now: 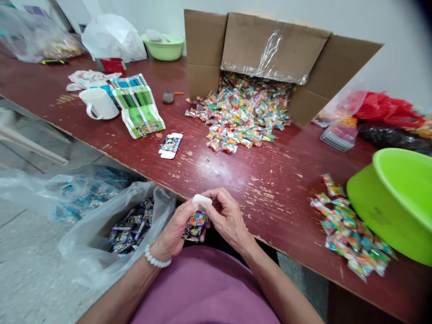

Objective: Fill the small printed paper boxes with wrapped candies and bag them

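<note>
Between my two hands, at the table's near edge, is a small purple printed candy box (195, 225) with a white flap at its top. My left hand (175, 227) is closed around the box's left side, thumb at the flap. My right hand (228, 218) pinches the flap from the right, its thumb pressed to the white card. A flat, unfolded box (170, 146) of similar print lies on the table ahead. Further off, wrapped candies (241, 114) spill from a big cardboard box (270, 49) tipped toward me.
An open plastic bag (81, 243) of filled purple boxes stands at lower left. Green printed card (140, 108), a white mug (99, 103) and a brush (168, 97) are on the red table (270, 189). A green basin (381, 198) and more candies (353, 234) are at right.
</note>
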{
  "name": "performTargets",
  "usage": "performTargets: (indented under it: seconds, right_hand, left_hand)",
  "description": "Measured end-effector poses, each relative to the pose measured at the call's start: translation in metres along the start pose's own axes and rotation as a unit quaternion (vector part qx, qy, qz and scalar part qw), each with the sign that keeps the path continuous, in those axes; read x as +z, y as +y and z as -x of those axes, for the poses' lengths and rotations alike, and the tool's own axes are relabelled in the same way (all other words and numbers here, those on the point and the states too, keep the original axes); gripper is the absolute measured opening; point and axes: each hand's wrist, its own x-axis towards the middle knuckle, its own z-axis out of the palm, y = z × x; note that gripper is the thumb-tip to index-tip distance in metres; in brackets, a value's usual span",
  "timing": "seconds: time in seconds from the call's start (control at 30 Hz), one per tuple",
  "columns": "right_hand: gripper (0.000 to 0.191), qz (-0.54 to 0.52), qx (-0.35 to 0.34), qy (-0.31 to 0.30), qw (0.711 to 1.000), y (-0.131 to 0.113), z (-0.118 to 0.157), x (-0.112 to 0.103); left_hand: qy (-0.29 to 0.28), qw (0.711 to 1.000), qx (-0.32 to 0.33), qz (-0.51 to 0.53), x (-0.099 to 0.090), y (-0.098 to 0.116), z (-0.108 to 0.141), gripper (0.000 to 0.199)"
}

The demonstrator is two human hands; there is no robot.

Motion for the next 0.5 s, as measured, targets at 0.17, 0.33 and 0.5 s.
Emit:
performTargets:
  seconds: [0.17, 0.33, 0.5]
  right_hand:
    - [0.014, -0.048, 0.024, 0.002, 0.999, -0.001, 0.0, 0.001]
    - [0.015, -0.079, -0.013, -0.023, 0.997, -0.007, 0.003, -0.006]
    - [0.009, -0.047, -0.072, -0.046, 0.995, -0.009, 0.006, -0.011]
  left_hand:
    - [-0.013, 0.999, -0.019, 0.049, 0.006, 0.003, 0.002, 0.045]
    - [-0.012, 0.996, -0.027, 0.083, 0.01, 0.007, 0.002, 0.043]
    - [-0.034, 0.992, -0.048, 0.108, 0.007, 0.01, 0.002, 0.034]
